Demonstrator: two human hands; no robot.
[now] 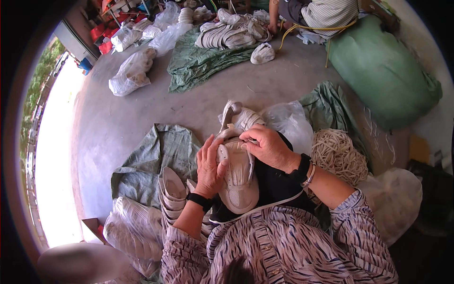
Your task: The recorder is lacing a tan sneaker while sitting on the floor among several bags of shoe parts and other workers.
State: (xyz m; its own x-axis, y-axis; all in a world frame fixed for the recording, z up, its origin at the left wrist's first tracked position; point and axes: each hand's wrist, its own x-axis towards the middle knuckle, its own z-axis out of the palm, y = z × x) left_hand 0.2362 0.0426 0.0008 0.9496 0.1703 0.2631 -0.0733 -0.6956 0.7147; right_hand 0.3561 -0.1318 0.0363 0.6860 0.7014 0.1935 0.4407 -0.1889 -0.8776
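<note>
An off-white sneaker upper [240, 195] rests on the black cloth [275, 189] over my lap, its toe toward me. My left hand [208, 168] grips the shoe's left side, thumb on the eyelet flap and fingers toward the collar. On the right side of the opening my right hand [273, 147] is pinched closed near the upper eyelets; what lies between its fingertips is too small to make out. Just beyond sit more pale shoe pieces [246, 118]. A heap of cream laces [339, 156] lies to the right. Nested shoe uppers [174, 183] stand by my left forearm.
Green woven sheeting [151, 151] and a clear bag of white pieces [132, 227] lie at left. Across the grey floor, a person [326, 16] sits by a big green sack [383, 71] and piled shoe uppers [231, 33]. A plastic bag [395, 199] stands right.
</note>
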